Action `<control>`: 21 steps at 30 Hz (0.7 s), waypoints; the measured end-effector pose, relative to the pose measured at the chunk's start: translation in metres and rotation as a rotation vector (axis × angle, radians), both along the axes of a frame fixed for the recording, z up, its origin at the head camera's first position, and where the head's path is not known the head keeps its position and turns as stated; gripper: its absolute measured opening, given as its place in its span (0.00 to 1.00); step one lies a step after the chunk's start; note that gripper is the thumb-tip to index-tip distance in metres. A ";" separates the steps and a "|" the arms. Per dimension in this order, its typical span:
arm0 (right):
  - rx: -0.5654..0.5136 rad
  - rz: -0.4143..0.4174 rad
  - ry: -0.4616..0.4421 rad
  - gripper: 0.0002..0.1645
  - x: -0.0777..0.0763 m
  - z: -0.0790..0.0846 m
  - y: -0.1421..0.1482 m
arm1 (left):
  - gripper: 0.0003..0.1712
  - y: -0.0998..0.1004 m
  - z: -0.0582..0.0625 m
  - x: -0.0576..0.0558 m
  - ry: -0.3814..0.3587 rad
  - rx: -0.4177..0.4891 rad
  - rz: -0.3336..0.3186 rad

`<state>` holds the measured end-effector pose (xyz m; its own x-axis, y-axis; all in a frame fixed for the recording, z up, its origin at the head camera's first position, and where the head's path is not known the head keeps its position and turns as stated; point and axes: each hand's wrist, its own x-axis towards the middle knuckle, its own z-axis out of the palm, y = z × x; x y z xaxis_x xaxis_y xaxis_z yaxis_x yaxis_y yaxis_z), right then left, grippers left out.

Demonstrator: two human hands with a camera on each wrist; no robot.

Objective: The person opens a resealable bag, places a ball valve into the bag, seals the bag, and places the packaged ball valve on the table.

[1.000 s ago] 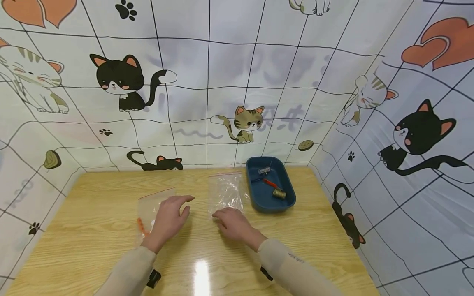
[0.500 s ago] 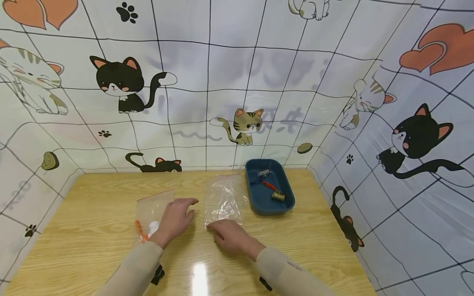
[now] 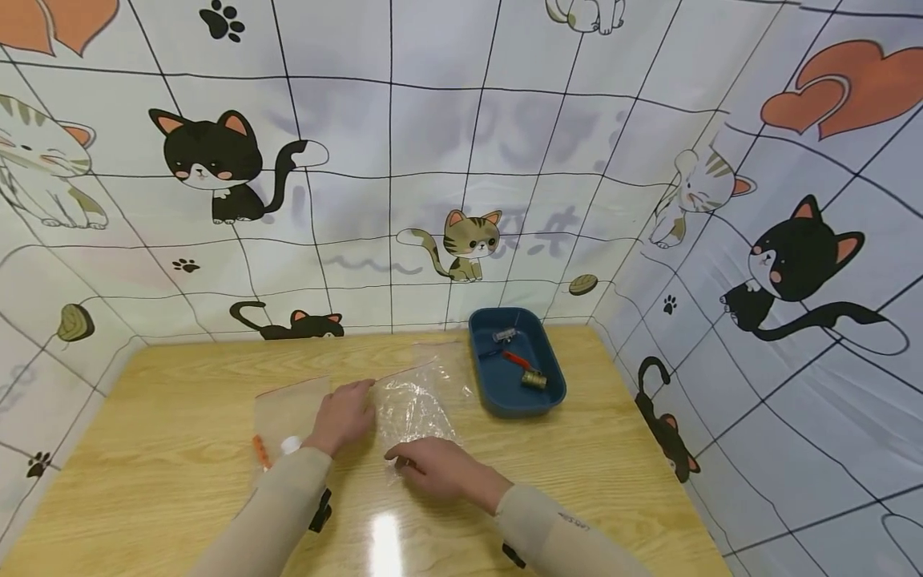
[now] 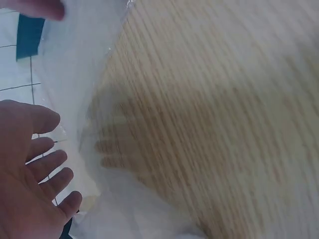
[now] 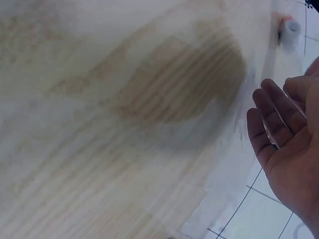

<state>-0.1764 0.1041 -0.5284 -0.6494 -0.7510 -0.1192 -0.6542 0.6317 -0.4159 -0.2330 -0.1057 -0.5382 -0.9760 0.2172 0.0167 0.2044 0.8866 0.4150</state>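
Note:
A clear zip-lock bag [image 3: 414, 405] lies between my two hands, its zip edge slanting away from me. My right hand [image 3: 440, 469] pinches its near left edge; in the right wrist view three fingers [image 5: 275, 119] stretch forward and the thumb covers the index finger. At the bag's far left corner is my left hand [image 3: 346, 415]; in the left wrist view its fingers [image 4: 54, 167] are spread and loosely bent, with a gap beside the thumb. Left of that hand lies another clear bag [image 3: 288, 409] with an orange piece [image 3: 261, 451] and a white piece [image 3: 291, 445], partly behind the sleeve.
Another clear bag [image 3: 453, 370] lies behind the middle one. At the back right stands a blue basin [image 3: 497, 401] holding a red-handled item [image 3: 517, 360], a brass-coloured cylinder [image 3: 534, 379] and a small silvery item [image 3: 505, 335]. A cat-print sheet [image 3: 346, 136] closes off the table's back and right.
The middle bag has slid towards me and leftward with my right hand, turning slightly and baring the bag behind it. My left hand has moved right to its corner.

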 end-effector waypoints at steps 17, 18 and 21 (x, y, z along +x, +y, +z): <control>-0.059 -0.088 -0.030 0.19 -0.015 0.004 0.009 | 0.37 0.011 -0.016 -0.006 -0.085 -0.063 0.005; -0.057 -0.092 -0.031 0.19 -0.016 0.004 0.009 | 0.37 0.011 -0.016 -0.007 -0.077 -0.066 0.008; -0.058 -0.107 -0.047 0.19 -0.016 0.004 0.010 | 0.32 0.012 -0.015 -0.008 -0.042 -0.078 0.018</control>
<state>-0.1928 0.1139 -0.5239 -0.7209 -0.6843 -0.1097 -0.5633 0.6707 -0.4825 -0.2410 -0.0935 -0.5536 -0.9792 0.1990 -0.0406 0.1723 0.9200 0.3521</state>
